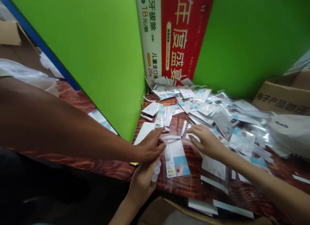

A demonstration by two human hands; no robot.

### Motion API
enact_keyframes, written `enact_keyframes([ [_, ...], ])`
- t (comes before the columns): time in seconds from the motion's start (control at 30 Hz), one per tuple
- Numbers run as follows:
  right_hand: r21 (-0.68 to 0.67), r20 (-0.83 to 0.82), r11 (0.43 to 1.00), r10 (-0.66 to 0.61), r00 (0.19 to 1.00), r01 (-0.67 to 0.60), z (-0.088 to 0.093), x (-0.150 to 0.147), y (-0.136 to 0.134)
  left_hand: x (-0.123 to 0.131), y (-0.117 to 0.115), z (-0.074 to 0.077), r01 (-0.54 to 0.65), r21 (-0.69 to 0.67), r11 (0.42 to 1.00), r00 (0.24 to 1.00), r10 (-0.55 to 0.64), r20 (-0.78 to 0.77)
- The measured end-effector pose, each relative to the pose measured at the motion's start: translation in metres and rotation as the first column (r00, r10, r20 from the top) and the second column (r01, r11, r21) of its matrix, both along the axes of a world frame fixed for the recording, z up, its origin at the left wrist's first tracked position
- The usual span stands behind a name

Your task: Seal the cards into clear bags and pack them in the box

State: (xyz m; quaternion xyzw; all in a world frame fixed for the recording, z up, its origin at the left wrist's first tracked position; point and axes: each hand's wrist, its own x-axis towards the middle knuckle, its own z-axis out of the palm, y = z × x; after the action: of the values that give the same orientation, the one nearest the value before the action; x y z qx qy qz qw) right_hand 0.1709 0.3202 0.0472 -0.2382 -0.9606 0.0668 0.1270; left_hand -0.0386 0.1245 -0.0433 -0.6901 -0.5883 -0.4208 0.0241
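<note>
My left hand [142,179] comes up from below and is closed around several small tubes with round whitish caps [156,170]. Another person's hand [150,146] reaches in from the left and covers my left fingertips. Just right of these hands, a clear plastic bag with a white and blue printed card [178,158] lies flat on the table. My right hand [203,140] hovers over the table by that bag's upper right side, fingers bent, thumb apart from them, nothing visible between. A narrow white strip [183,128] lies near its fingertips.
Bagged cards [201,105] are heaped across the wood-patterned table [108,163]. Green panels [116,57] and a red and white sign [184,34] stand behind. A white flat object [144,132] lies left. Cardboard boxes [283,92] and a white sack [290,131] stand right.
</note>
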Motion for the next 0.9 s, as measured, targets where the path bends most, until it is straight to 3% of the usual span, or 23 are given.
enact_keyframes([
  [0.13, 0.020, 0.050, 0.986, 0.164, 0.985, -0.166, -0.015, 0.002, -0.055, 0.007, -0.011, -0.004, -0.062, 0.036, 0.997, 0.998, 0.061, 0.025],
  [0.3, 0.017, 0.070, 0.979, 0.201, 0.977, -0.203, -0.035, 0.008, -0.099, 0.032, -0.036, 0.015, -0.142, 0.039, 0.989, 0.983, 0.137, 0.121],
  [0.43, -0.016, 0.055, 0.985, 0.170, 0.984, -0.169, -0.036, 0.016, -0.116, 0.056, -0.055, 0.030, -0.196, -0.049, 0.979, 0.936, 0.202, 0.288],
  [0.57, -0.085, 0.123, 0.988, 0.140, 0.982, -0.130, -0.025, 0.014, -0.127, 0.070, -0.068, 0.035, -0.197, -0.163, 0.967, 0.850, 0.251, 0.463],
  [0.73, -0.090, 0.088, 0.991, 0.108, 0.990, -0.100, -0.018, 0.007, -0.136, 0.074, -0.085, 0.042, -0.378, -0.104, 0.920, 0.800, 0.381, 0.465],
  [0.9, -0.035, -0.024, 0.973, 0.227, 0.974, -0.228, -0.033, 0.006, -0.147, 0.075, -0.103, 0.045, -0.455, -0.094, 0.886, 0.774, 0.445, 0.451],
])
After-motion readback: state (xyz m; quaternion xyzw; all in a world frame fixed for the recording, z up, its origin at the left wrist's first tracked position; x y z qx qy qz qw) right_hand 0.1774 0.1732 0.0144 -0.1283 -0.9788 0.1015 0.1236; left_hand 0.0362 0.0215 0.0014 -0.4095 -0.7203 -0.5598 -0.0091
